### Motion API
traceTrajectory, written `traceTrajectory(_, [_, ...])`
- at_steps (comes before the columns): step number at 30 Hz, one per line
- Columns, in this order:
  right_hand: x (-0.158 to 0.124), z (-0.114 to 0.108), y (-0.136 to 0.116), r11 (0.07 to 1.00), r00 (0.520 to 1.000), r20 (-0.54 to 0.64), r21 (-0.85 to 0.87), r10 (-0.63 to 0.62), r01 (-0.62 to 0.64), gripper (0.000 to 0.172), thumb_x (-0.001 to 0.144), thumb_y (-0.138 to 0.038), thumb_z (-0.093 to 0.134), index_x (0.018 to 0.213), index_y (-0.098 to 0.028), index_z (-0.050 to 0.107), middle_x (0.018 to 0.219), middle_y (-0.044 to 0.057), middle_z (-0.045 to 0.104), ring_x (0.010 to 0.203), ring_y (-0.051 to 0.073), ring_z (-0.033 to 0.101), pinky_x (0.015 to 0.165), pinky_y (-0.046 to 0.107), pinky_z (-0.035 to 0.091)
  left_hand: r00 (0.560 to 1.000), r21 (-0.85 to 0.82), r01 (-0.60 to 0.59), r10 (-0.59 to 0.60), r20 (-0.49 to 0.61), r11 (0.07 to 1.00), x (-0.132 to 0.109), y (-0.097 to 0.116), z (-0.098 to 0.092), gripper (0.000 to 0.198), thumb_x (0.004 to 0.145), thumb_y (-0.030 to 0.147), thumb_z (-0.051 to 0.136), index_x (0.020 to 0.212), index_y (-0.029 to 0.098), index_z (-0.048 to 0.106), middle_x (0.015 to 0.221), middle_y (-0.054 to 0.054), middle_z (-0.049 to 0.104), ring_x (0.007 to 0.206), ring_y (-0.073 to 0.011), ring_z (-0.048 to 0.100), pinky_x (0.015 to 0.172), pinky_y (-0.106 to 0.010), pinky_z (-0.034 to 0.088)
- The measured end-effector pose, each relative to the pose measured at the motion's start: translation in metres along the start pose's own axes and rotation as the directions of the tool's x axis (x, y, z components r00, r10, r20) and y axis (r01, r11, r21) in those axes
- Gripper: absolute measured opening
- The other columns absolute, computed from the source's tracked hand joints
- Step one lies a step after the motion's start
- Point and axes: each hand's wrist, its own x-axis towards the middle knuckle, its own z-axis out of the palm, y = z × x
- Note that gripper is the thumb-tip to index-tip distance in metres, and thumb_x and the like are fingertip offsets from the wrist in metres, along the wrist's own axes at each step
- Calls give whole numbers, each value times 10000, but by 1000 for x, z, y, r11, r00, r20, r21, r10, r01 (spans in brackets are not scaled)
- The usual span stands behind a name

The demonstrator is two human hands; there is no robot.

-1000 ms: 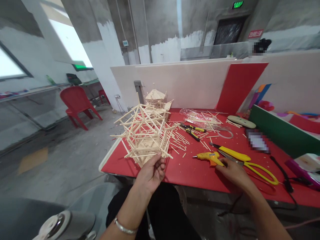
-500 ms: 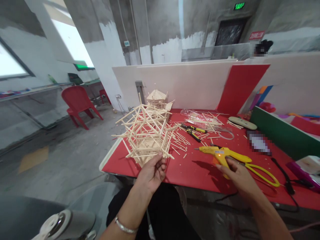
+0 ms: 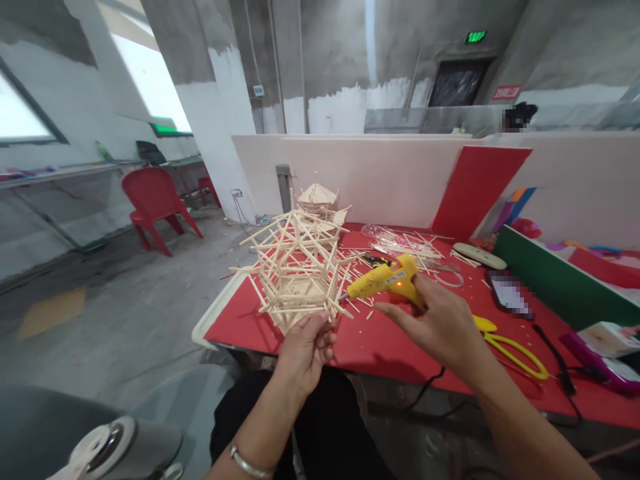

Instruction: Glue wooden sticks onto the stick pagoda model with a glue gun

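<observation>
A house-like model of thin wooden sticks (image 3: 295,257) stands at the table's left front. My left hand (image 3: 307,340) is closed in a pinch at its lower front corner, fingers curled. Whether a separate small stick is between those fingertips I cannot tell. My right hand (image 3: 440,313) grips a yellow hot glue gun (image 3: 383,280), its orange light lit. The gun points left, with its metal nozzle (image 3: 344,297) at the model's right lower corner, close above my left fingertips. Contact between nozzle and stick is too small to make out.
Loose sticks and a clear plastic bag (image 3: 385,240) lie behind the gun on the red table (image 3: 380,347). Yellow-handled scissors (image 3: 520,353), a phone (image 3: 510,293) and a black cable are at right. Another stick pavilion (image 3: 319,195) stands behind. A person's head shows beyond the partition.
My right hand has lifted the glue gun and brought it left to the model's corner, turning its nozzle down. The scissors stay behind on the table. My left hand keeps nearly the same place.
</observation>
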Motion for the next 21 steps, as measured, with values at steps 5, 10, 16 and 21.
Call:
traceTrajectory(5, [16,11,-16,948,984,-109,-302,-139,100,404,791,-564,515,858,-171,582,655,18,578,528,130,479,479,236,140,1000,-20,-16,16,9,1000,-2,3,-5,128,760,208,679,818,122,605,698,-52,691,487,-102,621,357,-154,453])
traceTrajectory(10, [20,6,-29,886,963,-89,-421,-253,193,297,797,-438,527,881,-160,590,737,21,611,512,106,443,473,239,130,1000,-71,-13,15,16,997,-4,3,-9,103,735,153,692,766,120,599,637,-28,663,522,-115,638,378,-158,468])
traceTrajectory(16, [23,7,-36,825,938,-117,-519,-325,221,250,780,-380,537,880,-163,611,783,25,627,518,106,434,485,260,132,1000,-160,4,0,25,987,-3,2,-6,88,733,60,668,802,93,624,640,-31,668,533,-105,638,445,-168,512])
traceTrajectory(21, [24,12,-37,809,925,-110,-528,-364,256,228,772,-339,554,897,-160,618,808,19,643,556,116,478,490,262,173,999,-202,26,-20,33,979,2,-1,-5,29,771,99,654,763,78,634,603,-35,652,495,-84,609,437,-152,498])
